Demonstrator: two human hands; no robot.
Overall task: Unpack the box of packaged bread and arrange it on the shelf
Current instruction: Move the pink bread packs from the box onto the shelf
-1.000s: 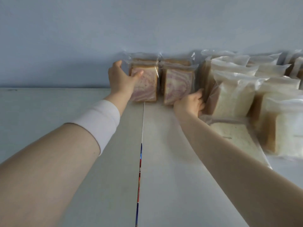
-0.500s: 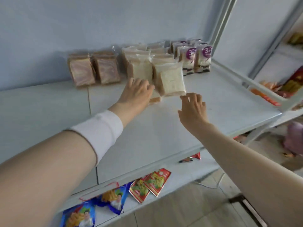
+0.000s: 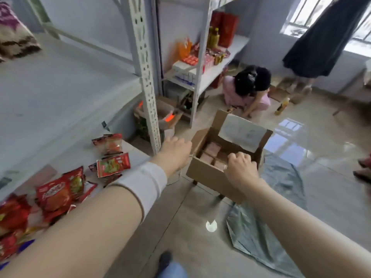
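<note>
Our left hand (image 3: pixel 175 155) loose, right hand (image 3: pixel 241 169) clenched empty at open brown cardboard box's (image 3: pixel 206 174) four-o'clock rim; we risk tipping it.

red snack packets (image 3: pixel 60 189), grey cloth (image 3: pixel 267 223), crouching person (image 3: pixel 248 87)

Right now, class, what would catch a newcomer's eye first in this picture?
Two bare hands reach down, the left hand beside and the right hand over an open cardboard box of packaged bread on the floor. Red snack packets crowd the lower shelf at left, and another person crouches beyond the box.
</note>
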